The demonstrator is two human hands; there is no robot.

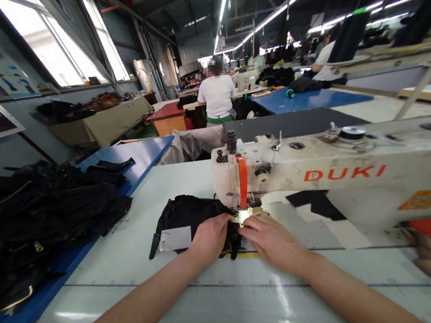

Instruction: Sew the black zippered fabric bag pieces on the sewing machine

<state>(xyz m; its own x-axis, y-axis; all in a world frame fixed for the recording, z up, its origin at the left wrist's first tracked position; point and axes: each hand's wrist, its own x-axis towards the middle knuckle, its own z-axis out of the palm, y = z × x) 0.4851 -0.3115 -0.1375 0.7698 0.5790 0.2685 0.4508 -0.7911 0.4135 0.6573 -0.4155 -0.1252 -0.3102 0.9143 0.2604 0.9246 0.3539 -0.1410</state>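
A black fabric piece (pixel 190 212) lies on the pale table of a sewing machine (pixel 273 175), its right edge reaching under the lit needle area. On its left part rests a light grey rectangular piece (pixel 175 239). My left hand (pixel 213 237) presses on the black fabric just left of the needle, fingers bent together on it. From the other side my right hand (pixel 270 236) grips the fabric's edge close to the presser foot, its fingertips bunched. The fabric between the two hands is partly hidden by my fingers.
A heap of black garments with zippers (pixel 39 211) covers the blue table at left. Black and white scraps (pixel 316 205) lie under the machine arm. Thread cones (pixel 350 35) stand at upper right. A person in a white shirt (pixel 217 97) sits ahead, facing away.
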